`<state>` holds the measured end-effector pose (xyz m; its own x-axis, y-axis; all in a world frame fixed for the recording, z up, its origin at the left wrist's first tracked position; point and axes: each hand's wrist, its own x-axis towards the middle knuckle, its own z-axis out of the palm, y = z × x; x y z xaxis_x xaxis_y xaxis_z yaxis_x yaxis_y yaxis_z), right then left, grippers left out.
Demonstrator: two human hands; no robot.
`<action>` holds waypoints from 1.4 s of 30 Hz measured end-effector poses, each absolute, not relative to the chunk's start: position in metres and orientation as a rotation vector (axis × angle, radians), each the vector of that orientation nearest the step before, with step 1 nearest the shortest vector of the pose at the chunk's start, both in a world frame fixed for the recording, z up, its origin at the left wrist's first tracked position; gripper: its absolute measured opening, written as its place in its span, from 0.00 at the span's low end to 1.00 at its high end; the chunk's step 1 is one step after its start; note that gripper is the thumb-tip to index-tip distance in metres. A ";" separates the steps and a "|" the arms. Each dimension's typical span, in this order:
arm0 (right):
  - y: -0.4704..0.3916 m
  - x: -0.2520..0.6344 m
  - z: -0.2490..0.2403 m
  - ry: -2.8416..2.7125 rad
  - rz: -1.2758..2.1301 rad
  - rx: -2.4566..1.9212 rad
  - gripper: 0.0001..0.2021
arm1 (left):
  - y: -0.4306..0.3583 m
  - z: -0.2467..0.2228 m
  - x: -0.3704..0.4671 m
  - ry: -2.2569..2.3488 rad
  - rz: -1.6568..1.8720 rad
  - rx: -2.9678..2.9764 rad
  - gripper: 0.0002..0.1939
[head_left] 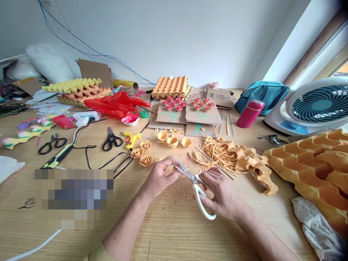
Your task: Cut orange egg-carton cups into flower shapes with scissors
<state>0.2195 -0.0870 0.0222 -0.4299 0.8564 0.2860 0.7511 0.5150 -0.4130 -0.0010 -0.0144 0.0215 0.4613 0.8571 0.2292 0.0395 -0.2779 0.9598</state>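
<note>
Under left hand (160,177), cardboard piece mostly hidden; right hand (221,195) grips scissors (194,185).

The small orange cardboard piece (176,169) is mostly hidden inside the left hand (161,176); a pixelated block (74,198) blurs the tabletop; the white table fan (317,105) is cut off at the right edge.

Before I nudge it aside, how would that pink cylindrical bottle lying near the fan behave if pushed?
The pink cylindrical bottle lies on its side on the wooden table, so it would probably roll rather than slide. Its smooth, glossy body looks somewhat slippery to grip. It seems rigid; whether it is full, and so heavy, cannot be told.
</note>
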 end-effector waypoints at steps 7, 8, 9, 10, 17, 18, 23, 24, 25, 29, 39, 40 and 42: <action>-0.087 0.219 0.021 -2.281 0.343 -1.342 0.10 | -0.013 0.018 0.001 0.774 0.991 1.589 0.07; -0.086 0.219 0.020 -2.262 0.363 -1.350 0.11 | -0.013 0.017 0.002 0.763 0.986 1.577 0.07; -0.086 0.219 0.019 -2.238 0.387 -1.354 0.12 | -0.013 0.016 0.002 0.753 0.974 1.567 0.07; -0.085 0.219 0.018 -2.207 0.412 -1.357 0.12 | -0.013 0.016 0.002 0.748 0.961 1.554 0.07; -0.081 0.220 0.012 -1.911 0.613 -1.406 0.13 | -0.014 0.013 0.007 0.762 0.938 1.450 0.11; -0.081 0.220 0.012 -1.879 0.650 -1.401 0.13 | -0.014 0.013 0.007 0.759 0.941 1.450 0.11; -0.081 0.220 0.017 -1.752 0.778 -1.345 0.11 | -0.013 0.009 0.006 0.748 0.928 1.493 0.11; -0.081 0.220 0.017 -1.725 0.800 -1.333 0.10 | -0.014 0.008 0.006 0.748 0.922 1.520 0.11; -0.081 0.219 0.018 -1.692 0.825 -1.322 0.10 | -0.014 0.008 0.006 0.751 0.914 1.551 0.11; -0.081 0.216 0.014 -1.561 0.934 -1.270 0.12 | -0.018 0.011 0.007 0.776 0.819 1.636 0.14; -0.084 0.207 0.008 -1.484 1.117 -1.174 0.13 | -0.026 0.009 0.015 0.729 0.707 1.642 0.18; -0.083 0.208 0.006 -1.451 1.144 -1.157 0.14 | -0.026 0.010 0.015 0.718 0.708 1.630 0.19; -0.082 0.208 0.002 -1.370 1.191 -1.114 0.16 | -0.028 0.011 0.016 0.699 0.695 1.611 0.23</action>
<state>0.2083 -0.0821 0.0016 -0.1113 0.9890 0.0977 0.0412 0.1028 -0.9938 0.0165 -0.0275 0.0110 0.6423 0.7641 0.0605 0.0645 -0.1326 0.9891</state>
